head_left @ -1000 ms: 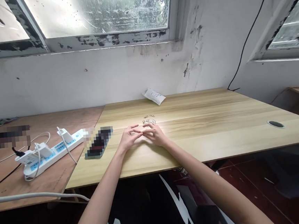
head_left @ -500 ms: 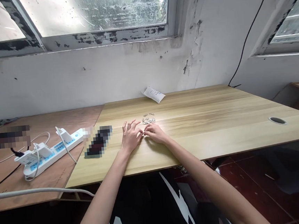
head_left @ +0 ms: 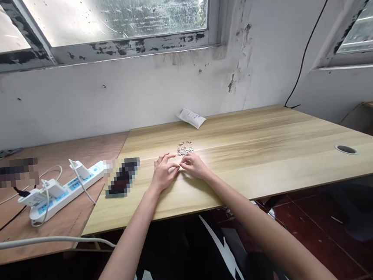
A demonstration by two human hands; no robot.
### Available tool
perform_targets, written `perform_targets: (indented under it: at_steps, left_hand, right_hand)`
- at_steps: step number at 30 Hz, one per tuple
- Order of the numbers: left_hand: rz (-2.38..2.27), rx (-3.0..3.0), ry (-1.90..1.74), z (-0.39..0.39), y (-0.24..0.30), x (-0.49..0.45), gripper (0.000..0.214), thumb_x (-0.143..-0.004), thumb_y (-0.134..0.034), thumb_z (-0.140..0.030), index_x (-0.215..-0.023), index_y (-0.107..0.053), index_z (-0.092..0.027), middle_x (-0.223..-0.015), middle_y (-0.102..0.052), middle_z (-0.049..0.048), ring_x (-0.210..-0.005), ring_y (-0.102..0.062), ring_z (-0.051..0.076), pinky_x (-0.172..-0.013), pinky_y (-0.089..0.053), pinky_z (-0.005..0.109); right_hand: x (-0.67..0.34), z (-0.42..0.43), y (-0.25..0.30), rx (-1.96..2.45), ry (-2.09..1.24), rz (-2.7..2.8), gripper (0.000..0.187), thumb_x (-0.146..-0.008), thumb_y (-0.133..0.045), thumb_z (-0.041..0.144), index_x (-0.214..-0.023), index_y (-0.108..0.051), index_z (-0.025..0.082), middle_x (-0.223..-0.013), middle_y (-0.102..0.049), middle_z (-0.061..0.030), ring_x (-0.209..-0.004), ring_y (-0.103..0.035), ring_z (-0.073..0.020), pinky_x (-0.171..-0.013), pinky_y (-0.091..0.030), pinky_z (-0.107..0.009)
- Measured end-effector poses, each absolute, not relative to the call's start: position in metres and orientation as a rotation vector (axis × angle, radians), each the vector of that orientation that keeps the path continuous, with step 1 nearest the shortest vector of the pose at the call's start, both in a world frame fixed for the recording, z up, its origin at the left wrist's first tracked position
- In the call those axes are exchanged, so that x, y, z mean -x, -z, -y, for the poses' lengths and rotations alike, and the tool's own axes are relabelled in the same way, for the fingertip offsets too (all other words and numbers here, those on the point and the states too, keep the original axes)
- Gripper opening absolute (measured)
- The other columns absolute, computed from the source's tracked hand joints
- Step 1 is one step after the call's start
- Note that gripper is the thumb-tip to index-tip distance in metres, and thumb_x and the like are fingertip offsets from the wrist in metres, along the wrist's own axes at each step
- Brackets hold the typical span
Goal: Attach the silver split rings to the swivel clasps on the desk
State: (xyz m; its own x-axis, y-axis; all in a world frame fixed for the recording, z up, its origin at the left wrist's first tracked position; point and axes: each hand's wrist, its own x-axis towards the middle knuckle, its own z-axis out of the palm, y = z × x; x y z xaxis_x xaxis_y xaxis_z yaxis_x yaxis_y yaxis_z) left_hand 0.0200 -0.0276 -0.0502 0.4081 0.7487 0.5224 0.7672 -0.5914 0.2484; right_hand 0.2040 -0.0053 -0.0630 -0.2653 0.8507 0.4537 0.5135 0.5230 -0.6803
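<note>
My left hand (head_left: 164,173) rests on the light wooden table (head_left: 259,151), its thumb and index fingertip pinched together. Facing it, my right hand (head_left: 193,165) has its thumb and fingers drawn together too, and the fingertips of both hands nearly meet. Whatever they pinch is too small to make out. Just beyond the right fingers lies a small pile of shiny metal pieces (head_left: 185,150), with a couple of similar pieces (head_left: 189,142) a little farther back. Their exact kind is too small to tell.
A white packet (head_left: 191,118) lies at the table's back edge by the wall. On the left are a blurred dark flat object (head_left: 123,177) and a white power strip (head_left: 68,191) with plugged chargers and cables. A round cable hole (head_left: 346,150) sits at the right.
My left hand's raised fingers have curled lower, and its thumb and index finger form a rounder pinch. The right hand stays nearly in place. The metal pieces look unmoved.
</note>
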Motion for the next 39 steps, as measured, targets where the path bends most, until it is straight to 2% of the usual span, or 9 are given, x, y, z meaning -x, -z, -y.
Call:
perform_targets:
  at_steps: [7,12,17,22,27,31,36,39]
  left_hand:
    - [1.431,2.6,0.969,0.029,0.047,-0.021,0.006,-0.082,-0.069,-0.029,-0.082,-0.074,-0.026,-0.125,-0.062,0.0044,-0.129,-0.044,0.03,-0.102,-0.036,0.05]
    - [1.394,2.567,0.994,0.028,0.049,-0.022,0.008,-0.085,-0.065,-0.028,-0.084,-0.074,-0.026,-0.123,-0.062,0.0041,-0.129,-0.044,0.029,-0.103,-0.036,0.049]
    - [1.375,2.577,0.996,0.028,0.051,-0.023,0.01,-0.085,-0.064,-0.027,-0.086,-0.074,-0.027,-0.124,-0.062,0.004,-0.129,-0.044,0.028,-0.102,-0.036,0.048]
    - [1.453,2.546,1.02,0.031,0.047,-0.025,0.009,-0.083,-0.064,-0.025,-0.08,-0.072,-0.026,-0.123,-0.063,0.0032,-0.128,-0.045,0.028,-0.102,-0.036,0.047]
    - [1.631,2.409,1.093,0.031,0.045,-0.023,0.008,-0.08,-0.065,-0.025,-0.075,-0.071,-0.026,-0.121,-0.063,0.0026,-0.127,-0.045,0.03,-0.102,-0.035,0.05]
    - [1.719,2.301,1.168,0.029,0.046,-0.019,0.009,-0.08,-0.065,-0.024,-0.074,-0.072,-0.025,-0.121,-0.063,0.0037,-0.127,-0.046,0.029,-0.103,-0.034,0.049]
    - [1.577,2.348,1.186,0.031,0.044,-0.019,0.01,-0.083,-0.063,-0.027,-0.079,-0.072,-0.026,-0.122,-0.062,0.0044,-0.127,-0.045,0.029,-0.102,-0.035,0.048]
    - [1.513,2.384,1.18,0.034,0.042,-0.02,0.011,-0.085,-0.063,-0.029,-0.08,-0.072,-0.026,-0.124,-0.062,0.0038,-0.127,-0.045,0.029,-0.102,-0.035,0.048]
  right_hand:
    - [-0.206,0.008,0.062,1.1,-0.596,1.9,0.015,-0.082,-0.065,0.026,-0.072,-0.072,0.019,-0.087,-0.067,-0.0073,-0.091,-0.057,-0.022,-0.083,-0.042,-0.035]
    - [-0.207,0.009,0.062,1.075,-0.691,1.882,0.022,-0.085,-0.059,0.029,-0.071,-0.073,0.019,-0.089,-0.07,-0.0064,-0.098,-0.059,-0.0216,-0.083,-0.044,-0.032]
    - [-0.207,0.008,0.063,1.063,-0.708,1.897,0.025,-0.087,-0.056,0.031,-0.073,-0.073,0.019,-0.087,-0.071,-0.0061,-0.096,-0.06,-0.0206,-0.082,-0.044,-0.03]
    - [-0.206,0.012,0.061,1.059,-0.61,1.937,0.023,-0.088,-0.057,0.032,-0.074,-0.071,0.02,-0.083,-0.069,-0.0053,-0.09,-0.058,-0.0204,-0.078,-0.044,-0.031]
    - [-0.201,0.021,0.06,1.028,-0.417,2.016,0.014,-0.085,-0.063,0.029,-0.074,-0.068,0.021,-0.082,-0.067,-0.0048,-0.087,-0.054,-0.0214,-0.088,-0.037,-0.038]
    - [-0.201,0.022,0.06,1.029,-0.341,2.064,0.018,-0.085,-0.064,0.033,-0.072,-0.067,0.021,-0.084,-0.065,-0.0052,-0.091,-0.053,-0.0222,-0.09,-0.035,-0.039]
    - [-0.2,0.015,0.063,1.082,-0.338,2.066,0.022,-0.091,-0.058,0.039,-0.097,-0.07,0.021,-0.096,-0.066,-0.0074,-0.095,-0.056,-0.0232,-0.085,-0.039,-0.038]
    - [-0.2,0.013,0.063,1.046,-0.352,2.113,0.02,-0.092,-0.058,0.035,-0.098,-0.071,0.022,-0.099,-0.068,-0.0057,-0.093,-0.058,-0.0198,-0.081,-0.041,-0.033]
